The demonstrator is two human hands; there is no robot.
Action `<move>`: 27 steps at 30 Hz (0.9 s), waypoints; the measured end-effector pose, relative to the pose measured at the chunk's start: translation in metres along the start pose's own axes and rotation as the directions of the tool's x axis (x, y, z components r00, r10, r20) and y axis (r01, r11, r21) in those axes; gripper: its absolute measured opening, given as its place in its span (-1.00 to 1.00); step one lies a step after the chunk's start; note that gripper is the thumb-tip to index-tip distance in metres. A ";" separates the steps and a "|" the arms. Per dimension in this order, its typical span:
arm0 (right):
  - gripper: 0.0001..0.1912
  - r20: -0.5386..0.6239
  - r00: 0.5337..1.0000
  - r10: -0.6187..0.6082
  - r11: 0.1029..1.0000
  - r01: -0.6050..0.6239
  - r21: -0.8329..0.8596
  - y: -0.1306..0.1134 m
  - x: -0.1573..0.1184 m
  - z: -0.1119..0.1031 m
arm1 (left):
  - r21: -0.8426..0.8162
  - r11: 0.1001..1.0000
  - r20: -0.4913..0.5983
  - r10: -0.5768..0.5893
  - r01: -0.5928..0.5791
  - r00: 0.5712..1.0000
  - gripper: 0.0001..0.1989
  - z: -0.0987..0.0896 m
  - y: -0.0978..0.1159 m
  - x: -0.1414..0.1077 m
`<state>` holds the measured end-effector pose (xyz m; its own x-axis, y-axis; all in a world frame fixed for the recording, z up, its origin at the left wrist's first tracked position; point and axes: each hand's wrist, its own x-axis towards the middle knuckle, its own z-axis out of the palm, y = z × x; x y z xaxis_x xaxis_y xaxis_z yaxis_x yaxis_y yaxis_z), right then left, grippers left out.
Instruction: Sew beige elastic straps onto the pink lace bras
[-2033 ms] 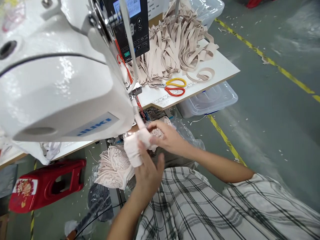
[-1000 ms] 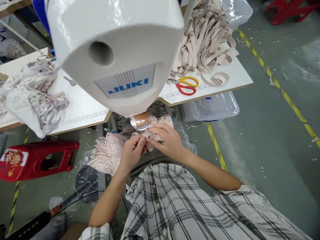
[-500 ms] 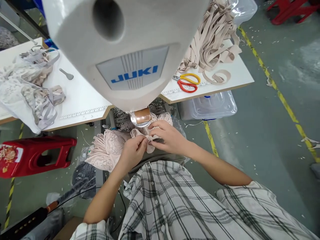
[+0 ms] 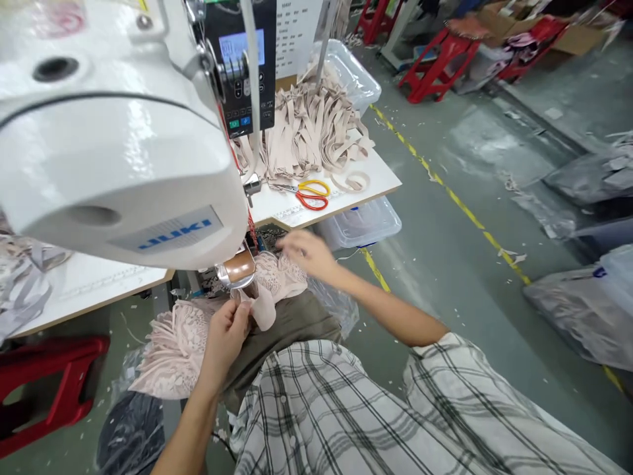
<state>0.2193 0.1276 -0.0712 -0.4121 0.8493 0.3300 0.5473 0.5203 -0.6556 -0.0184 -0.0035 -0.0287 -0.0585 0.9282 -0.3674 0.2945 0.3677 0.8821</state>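
Your left hand [image 4: 225, 335] pinches smooth, curled fabric band [image 4: 264, 310]; right hand [image 4: 310, 254], blurred, grip unclear, now parted from left, near textured lace [image 4: 270, 274].

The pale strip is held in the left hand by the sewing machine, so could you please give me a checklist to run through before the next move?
1. Left hand has a grip on the pale strip: ok, pinched between thumb and fingers.
2. Pale strip lies flat: not ok, it bends in a curve beside that hand.
3. Right hand clear of the lace piece: cannot tell, the hand is blurred at its edge.
4. Scissors away from both hands: ok, lying on the white table.
5. Control screen lit: ok, though its text is too small to read.
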 end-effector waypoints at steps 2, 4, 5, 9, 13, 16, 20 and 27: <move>-0.61 -0.086 0.986 0.145 0.952 -0.162 -0.258 0.033 0.032 -0.029 | -0.100 0.995 -0.066 -0.020 0.013 0.998 -0.64 -0.002 -0.002 -0.007; -0.59 0.065 0.973 0.221 0.856 -0.162 -0.491 0.055 0.063 -0.051 | -0.206 0.978 -0.069 -0.041 0.026 0.997 -0.63 0.000 -0.002 -0.013; -0.60 0.135 0.959 0.250 0.802 -0.128 -0.583 0.062 0.076 -0.058 | -0.224 0.974 -0.073 -0.043 0.026 0.996 -0.61 0.002 -0.003 -0.014; -0.69 0.253 0.953 0.165 0.829 0.006 -0.559 0.070 0.091 -0.068 | -0.337 0.941 -0.034 -0.052 0.037 0.998 -0.50 0.001 -0.006 -0.007; -0.61 0.236 0.953 0.188 0.856 -0.041 -0.515 0.039 0.037 -0.076 | -0.466 0.883 0.033 -0.051 0.060 0.998 -0.51 -0.009 -0.006 -0.011; -0.58 0.294 0.926 0.237 0.921 -0.117 -0.373 -0.010 -0.021 -0.077 | -0.561 0.820 0.084 -0.075 0.110 0.994 -0.58 -0.015 -0.006 -0.013; -0.63 0.442 0.886 0.141 0.981 -0.063 -0.186 -0.069 -0.075 -0.060 | -0.635 0.759 0.125 -0.088 0.148 0.988 -0.68 -0.014 -0.007 -0.007; -0.67 0.342 0.938 0.050 0.994 -0.012 -0.112 -0.092 -0.081 -0.031 | -0.526 0.841 0.136 -0.063 0.126 0.989 -0.70 -0.006 -0.001 -0.006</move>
<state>0.2251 0.0139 -0.0167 -0.6088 0.7921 0.0445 0.6304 0.5171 -0.5790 -0.0237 -0.0093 -0.0255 0.0537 0.8870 -0.4587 -0.2615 0.4558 0.8508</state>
